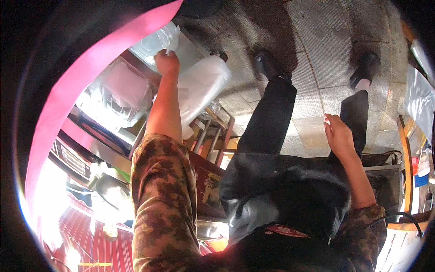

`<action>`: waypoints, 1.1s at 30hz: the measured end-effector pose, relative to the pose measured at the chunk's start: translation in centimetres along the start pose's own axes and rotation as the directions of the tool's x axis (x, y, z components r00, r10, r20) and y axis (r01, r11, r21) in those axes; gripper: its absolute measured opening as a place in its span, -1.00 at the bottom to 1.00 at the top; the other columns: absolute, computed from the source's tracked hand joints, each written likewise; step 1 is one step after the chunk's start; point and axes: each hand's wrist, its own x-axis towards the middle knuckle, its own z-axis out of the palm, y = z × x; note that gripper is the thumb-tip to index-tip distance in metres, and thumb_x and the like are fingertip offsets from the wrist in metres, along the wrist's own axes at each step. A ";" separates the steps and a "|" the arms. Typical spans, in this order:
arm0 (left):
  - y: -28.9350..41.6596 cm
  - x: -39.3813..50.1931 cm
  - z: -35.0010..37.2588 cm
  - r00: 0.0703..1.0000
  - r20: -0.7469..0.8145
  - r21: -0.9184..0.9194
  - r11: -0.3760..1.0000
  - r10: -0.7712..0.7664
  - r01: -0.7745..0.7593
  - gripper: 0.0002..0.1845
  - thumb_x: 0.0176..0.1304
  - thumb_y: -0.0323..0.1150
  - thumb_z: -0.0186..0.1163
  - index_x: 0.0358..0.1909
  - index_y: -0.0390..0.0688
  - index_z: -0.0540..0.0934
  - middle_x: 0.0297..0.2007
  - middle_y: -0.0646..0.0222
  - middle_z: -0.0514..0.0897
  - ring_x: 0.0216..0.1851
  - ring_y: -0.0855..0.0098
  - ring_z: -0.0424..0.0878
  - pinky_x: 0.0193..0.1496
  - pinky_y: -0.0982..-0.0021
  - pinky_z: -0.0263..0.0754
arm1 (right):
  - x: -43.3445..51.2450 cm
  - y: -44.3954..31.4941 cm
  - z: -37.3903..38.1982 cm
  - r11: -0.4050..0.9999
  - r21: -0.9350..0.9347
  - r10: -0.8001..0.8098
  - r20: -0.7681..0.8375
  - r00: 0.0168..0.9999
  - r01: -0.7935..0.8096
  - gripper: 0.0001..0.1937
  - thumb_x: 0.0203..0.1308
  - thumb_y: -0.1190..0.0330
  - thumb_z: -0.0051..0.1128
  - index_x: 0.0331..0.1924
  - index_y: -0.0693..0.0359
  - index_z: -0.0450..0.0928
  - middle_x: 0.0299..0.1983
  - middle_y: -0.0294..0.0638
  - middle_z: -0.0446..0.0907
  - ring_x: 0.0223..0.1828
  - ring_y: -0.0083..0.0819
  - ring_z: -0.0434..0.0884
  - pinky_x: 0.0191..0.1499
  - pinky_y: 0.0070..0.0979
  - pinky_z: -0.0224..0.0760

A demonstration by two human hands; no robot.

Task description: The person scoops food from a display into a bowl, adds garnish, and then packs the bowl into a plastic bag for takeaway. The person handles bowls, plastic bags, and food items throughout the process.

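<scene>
At the upper left, my left hand (167, 64) reaches out with its fingers curled on a clear plastic bag (158, 39); the exact grip is partly hidden. Just right of that forearm stands a bulky bundle in whitish translucent plastic (207, 80). Left of the forearm lies another plastic-wrapped pile (125, 85), whose contents are unclear. My right hand (340, 136) hangs over the floor beside my right leg, fingers loosely bent and apart, holding nothing. A black apron (289, 180) covers my lap.
Ribbed paving (312, 85) lies underfoot. A wooden stool frame (217, 132) is by my left leg. At the right are a wooden post (407, 170) and a hanging clear plastic sheet (419, 95). A pink strip (68, 78) edges the left side. A person (110, 204) appears at lower left, overexposed.
</scene>
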 end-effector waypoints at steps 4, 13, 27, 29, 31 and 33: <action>-4.9 5.8 1.1 0.963 -0.270 -0.220 0.972 0.019 -0.081 -0.69 0.25 -0.35 0.11 -0.03 -0.30 0.57 -0.15 -0.02 0.65 -0.26 0.00 0.63 -0.08 0.05 0.52 | 1.2 -0.2 0.2 0.999 0.040 0.016 -0.004 1.000 -0.016 -0.73 0.31 0.43 0.02 0.05 0.30 0.47 -0.13 0.04 0.55 -0.14 0.02 0.61 -0.09 -0.22 0.49; -4.5 9.5 6.6 0.764 0.583 -0.041 0.949 0.277 -0.312 -0.59 0.31 -0.19 0.06 0.03 -0.30 0.54 -0.12 0.03 0.65 -0.13 0.18 0.63 -0.11 0.19 0.53 | 2.3 0.2 0.3 0.990 0.131 0.052 -0.041 0.998 -0.046 -0.74 0.30 0.46 0.03 0.04 0.32 0.48 -0.13 0.07 0.57 -0.11 -0.01 0.63 -0.08 -0.25 0.50; -5.3 10.3 6.8 0.993 0.088 0.175 0.980 0.082 -0.096 -0.57 0.02 -0.09 0.41 -0.27 -0.24 0.58 -0.25 -0.01 0.67 -0.13 0.00 0.64 -0.03 0.12 0.51 | 2.7 0.5 0.4 0.982 0.093 0.160 0.041 0.986 -0.163 -0.72 0.28 0.50 0.03 0.06 0.32 0.48 -0.11 0.04 0.58 -0.09 -0.03 0.63 -0.05 -0.28 0.51; -5.2 10.1 6.3 0.977 0.107 0.256 0.944 0.186 -0.208 -0.62 0.07 -0.11 0.38 -0.31 -0.24 0.59 -0.31 0.02 0.68 -0.17 0.00 0.66 -0.06 0.11 0.52 | 2.8 0.5 0.3 0.982 0.095 0.160 0.036 0.986 -0.163 -0.73 0.28 0.50 0.03 0.06 0.31 0.48 -0.11 0.04 0.58 -0.08 -0.03 0.63 -0.05 -0.29 0.51; -5.0 9.6 5.2 0.984 0.139 0.167 0.977 0.112 -0.135 -0.63 0.07 -0.11 0.37 -0.32 -0.23 0.60 -0.33 0.03 0.69 -0.20 -0.01 0.67 -0.08 0.10 0.52 | 2.9 0.6 0.1 0.979 0.128 0.159 0.017 0.987 -0.159 -0.73 0.28 0.50 0.03 0.05 0.31 0.48 -0.12 0.03 0.58 -0.08 -0.04 0.63 -0.04 -0.29 0.50; -4.6 9.5 4.3 0.974 0.142 0.217 0.955 0.174 -0.203 -0.63 0.06 -0.10 0.39 -0.35 -0.23 0.60 -0.36 0.05 0.69 -0.22 -0.02 0.67 -0.09 0.10 0.52 | 3.1 0.6 0.0 0.980 0.133 0.149 0.016 0.989 -0.150 -0.73 0.28 0.49 0.03 0.05 0.31 0.48 -0.12 0.03 0.58 -0.08 -0.04 0.63 -0.04 -0.28 0.50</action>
